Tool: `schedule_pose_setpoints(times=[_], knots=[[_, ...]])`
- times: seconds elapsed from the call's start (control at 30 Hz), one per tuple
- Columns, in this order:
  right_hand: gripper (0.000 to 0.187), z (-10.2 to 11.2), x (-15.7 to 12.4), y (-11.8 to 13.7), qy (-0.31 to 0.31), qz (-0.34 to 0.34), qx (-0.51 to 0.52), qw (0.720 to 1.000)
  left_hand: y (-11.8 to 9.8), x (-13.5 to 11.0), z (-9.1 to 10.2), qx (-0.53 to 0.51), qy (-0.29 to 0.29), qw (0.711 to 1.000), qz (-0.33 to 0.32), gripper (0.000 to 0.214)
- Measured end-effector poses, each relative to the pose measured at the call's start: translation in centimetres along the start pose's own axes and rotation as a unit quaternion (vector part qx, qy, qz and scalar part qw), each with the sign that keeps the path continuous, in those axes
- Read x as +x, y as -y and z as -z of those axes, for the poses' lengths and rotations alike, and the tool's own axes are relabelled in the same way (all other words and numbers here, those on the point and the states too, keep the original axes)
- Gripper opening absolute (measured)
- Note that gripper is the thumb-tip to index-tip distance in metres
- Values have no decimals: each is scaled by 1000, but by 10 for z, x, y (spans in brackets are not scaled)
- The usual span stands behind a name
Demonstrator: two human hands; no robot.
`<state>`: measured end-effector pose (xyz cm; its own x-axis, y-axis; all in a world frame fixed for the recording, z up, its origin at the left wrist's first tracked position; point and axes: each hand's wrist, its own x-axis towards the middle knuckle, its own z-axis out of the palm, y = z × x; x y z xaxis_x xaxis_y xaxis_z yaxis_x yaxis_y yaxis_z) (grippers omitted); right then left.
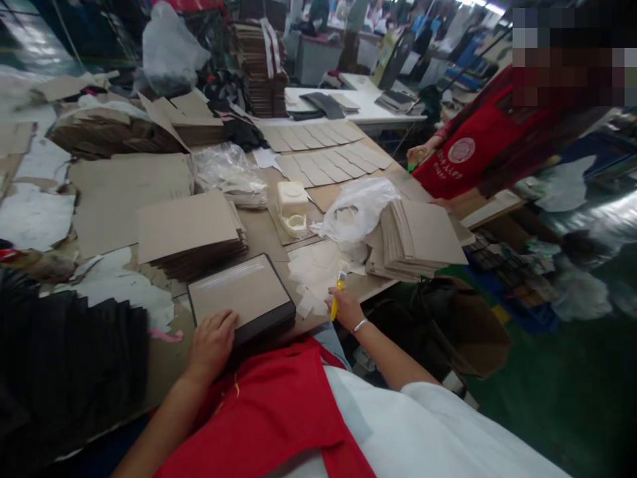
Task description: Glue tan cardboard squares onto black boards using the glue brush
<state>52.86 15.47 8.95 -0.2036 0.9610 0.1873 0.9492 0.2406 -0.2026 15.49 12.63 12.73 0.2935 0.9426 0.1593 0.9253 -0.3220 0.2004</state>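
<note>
My right hand [347, 309] is closed around the yellow handle of a paintbrush [341, 279]. The bristles point away from me, above a pale, ragged sheet [318, 269] on the table. Resting flat, my left hand [213, 342] touches the near left edge of a grey-brown cardboard piece [249, 290]. This cardboard lies on a black-edged stack [271, 322] and has a shiny strip along its far side. Beyond the brush are a crumpled clear plastic bag [355, 209] and a cream plastic container [292, 202] with a round opening.
Cardboard stacks stand at left [186, 222] and right [430, 232]. Overlapping cardboard pieces [328, 162] lie in rows farther back. Black folded material [74, 358] is piled at near left. Across the table's right side, a person in a red apron [478, 146] holds something green.
</note>
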Motion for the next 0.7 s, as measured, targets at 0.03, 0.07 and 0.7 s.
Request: schedule_pose_setpoints(times=[0.03, 0.07, 0.7], knots=[[25, -3, 2, 2, 3, 10, -5, 1000, 0, 0, 0, -2, 3, 1000, 1, 34], [26, -6, 6, 5, 8, 15, -11, 1000, -1, 1, 1, -4, 8, 1000, 2, 34], [24, -5, 71, 17, -8, 38, -60, 997, -25, 11, 27, -119, 16, 990, 76, 30]])
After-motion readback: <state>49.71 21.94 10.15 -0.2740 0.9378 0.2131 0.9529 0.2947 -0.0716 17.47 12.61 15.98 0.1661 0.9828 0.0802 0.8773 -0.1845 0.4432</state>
